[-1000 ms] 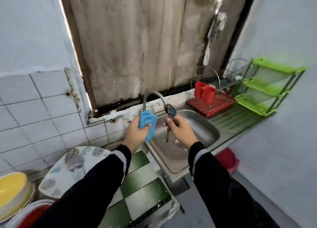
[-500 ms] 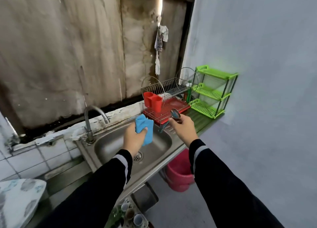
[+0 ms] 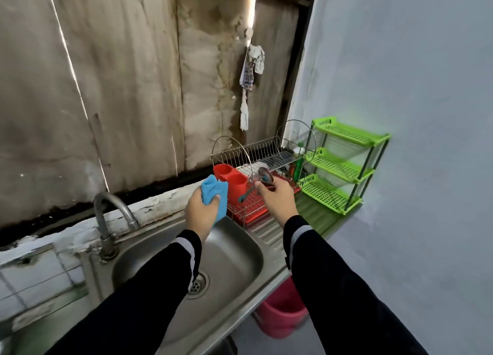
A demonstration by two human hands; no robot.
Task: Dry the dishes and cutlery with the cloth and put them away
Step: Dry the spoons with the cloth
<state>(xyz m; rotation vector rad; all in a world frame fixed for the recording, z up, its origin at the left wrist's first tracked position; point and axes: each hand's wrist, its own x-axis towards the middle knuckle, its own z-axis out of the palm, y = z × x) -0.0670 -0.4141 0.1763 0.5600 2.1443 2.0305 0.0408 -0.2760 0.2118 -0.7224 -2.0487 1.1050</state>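
Spoon [image 3: 265, 175] neck under right hand [image 3: 277, 198] fingers [image 3: 262, 190]; cloth [image 3: 213, 192] bulk inside left hand [image 3: 200, 213].

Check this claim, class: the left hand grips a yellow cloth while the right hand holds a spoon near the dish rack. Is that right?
Not quite. The head view shows the cloth is blue, not yellow. The left hand grips it while the right hand holds a spoon near the dish rack.

Home kitchen: steel sink [image 3: 170, 314], dish rack [image 3: 266, 154].
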